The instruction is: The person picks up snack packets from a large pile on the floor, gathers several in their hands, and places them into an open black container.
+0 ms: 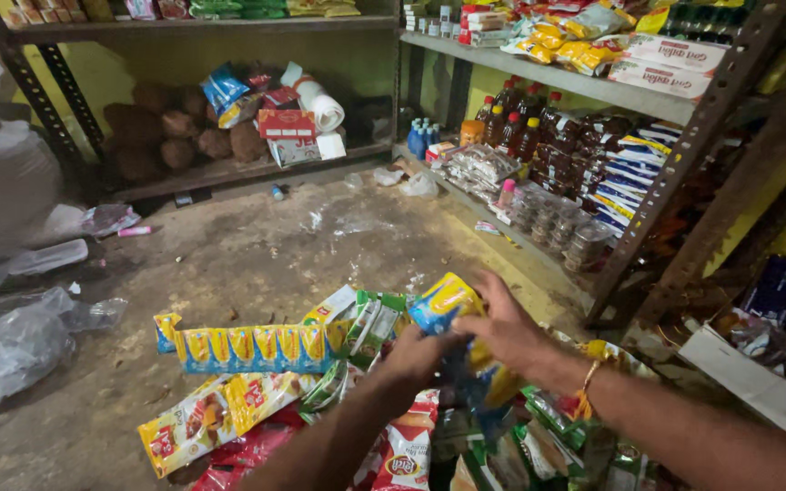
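My right hand (502, 329) grips a strip of blue and yellow snack sachets (446, 303) above a heap of packets on the floor. My left hand (414, 356) closes on the lower part of the same strip, just left of and below the right hand. A gold bangle (586, 380) sits on my right wrist. Under the hands lie green packets (370, 325), a yellow and blue sachet strip (252, 348), a yellow snack strip (211, 414) and red packets (407, 450).
Metal shelves on the right (548, 75) hold bottles, jars and packets. A back shelf (238, 168) holds coconuts and boxes. Clear plastic bags (11, 345) and white sacks (2, 182) lie at the left. A cardboard box (757, 382) stands at the right. Dusty concrete floor (256, 255) stretches between.
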